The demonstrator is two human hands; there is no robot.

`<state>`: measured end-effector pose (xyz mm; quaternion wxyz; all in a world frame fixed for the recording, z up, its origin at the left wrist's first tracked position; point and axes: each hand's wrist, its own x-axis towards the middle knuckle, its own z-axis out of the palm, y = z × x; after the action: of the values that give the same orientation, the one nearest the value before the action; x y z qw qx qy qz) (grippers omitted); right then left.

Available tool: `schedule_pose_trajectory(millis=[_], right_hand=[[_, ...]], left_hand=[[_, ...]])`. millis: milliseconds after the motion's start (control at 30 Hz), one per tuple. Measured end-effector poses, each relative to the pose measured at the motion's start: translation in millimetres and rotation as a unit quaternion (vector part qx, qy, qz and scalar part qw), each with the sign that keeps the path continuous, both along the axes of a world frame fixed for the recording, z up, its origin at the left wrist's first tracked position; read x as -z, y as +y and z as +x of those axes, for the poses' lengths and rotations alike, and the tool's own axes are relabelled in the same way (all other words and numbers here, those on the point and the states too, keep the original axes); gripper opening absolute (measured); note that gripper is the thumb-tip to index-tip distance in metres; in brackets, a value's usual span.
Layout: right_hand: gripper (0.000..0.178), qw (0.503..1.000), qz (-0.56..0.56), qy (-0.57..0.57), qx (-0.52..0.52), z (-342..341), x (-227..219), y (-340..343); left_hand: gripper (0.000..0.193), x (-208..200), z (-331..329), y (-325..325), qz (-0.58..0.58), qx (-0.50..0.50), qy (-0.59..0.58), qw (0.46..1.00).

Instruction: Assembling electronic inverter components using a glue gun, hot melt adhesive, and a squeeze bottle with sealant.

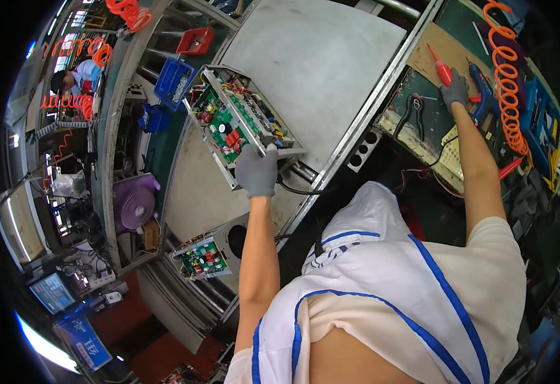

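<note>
My left hand (257, 171), in a grey glove, grips the near edge of an open metal chassis (291, 152). Inside the chassis, green circuit boards (220, 128) carry red and black parts and wiring. It rests tilted on the work line's pale surface. Off to the right, my gloved right hand (456, 91) is closed round the handle of a red screwdriver (444, 72), its thin end pointing away from me over a brown cardboard sheet (424, 56). Black-handled pliers (411, 116) lie on the bench left of that hand, and a blue power tool (483, 91) lies to its right.
A second chassis with boards (203, 259) sits nearer on the left. Beyond are blue bins (174, 83), a red bin (195, 41) and a purple fan (134, 203). An orange coiled hose (509, 96) hangs beside a blue tool bin (542, 128). Another person (78, 78) works far left.
</note>
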<state>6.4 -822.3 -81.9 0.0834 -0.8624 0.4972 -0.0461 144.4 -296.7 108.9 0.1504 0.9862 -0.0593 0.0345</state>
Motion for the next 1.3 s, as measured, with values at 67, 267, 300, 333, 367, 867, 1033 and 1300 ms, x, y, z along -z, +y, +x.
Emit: schedule_pose_trajectory(millis=[67,267,300,333,367,867,1033,1300], right_hand=[[0.072,1.0,-0.003,-0.007,-0.013,-5.2,4.9,-0.5],[0.073,0.996,0.07,-0.06,0.008,-19.3,15.5,-22.4],[0.073,0.996,0.072,-0.058,0.013,-18.5,18.9,-25.1],[0.074,0.996,0.07,-0.055,-0.004,-14.5,16.7,-24.7],[0.075,0.996,0.066,-0.052,-0.019,-13.8,15.6,-26.5],[0.024,0.805,0.365,-0.383,-0.266,166.7,-56.4,298.7],[0.039,0.896,0.327,-0.214,-0.208,228.7,-88.1,351.6],[0.025,0.907,0.279,-0.295,-0.116,261.4,-69.2,371.7]], left_hand=[[0.042,2.1,-13.5,19.1,-0.015,0.017,0.012,1.0],[0.039,-2.4,-47.1,68.1,0.028,0.182,-0.016,0.983],[0.036,-8.4,-49.8,75.2,0.011,0.206,-0.004,0.978],[0.034,-14.7,-54.7,85.1,-0.005,0.228,0.009,0.974],[0.034,-16.9,-57.9,93.0,-0.005,0.233,0.013,0.972],[0.037,-20.5,-63.0,103.7,0.022,0.215,0.06,0.975],[0.035,-26.6,-67.3,99.3,0.021,0.179,0.061,0.982],[0.031,-19.1,-63.5,101.5,0.02,0.188,0.031,0.982]])
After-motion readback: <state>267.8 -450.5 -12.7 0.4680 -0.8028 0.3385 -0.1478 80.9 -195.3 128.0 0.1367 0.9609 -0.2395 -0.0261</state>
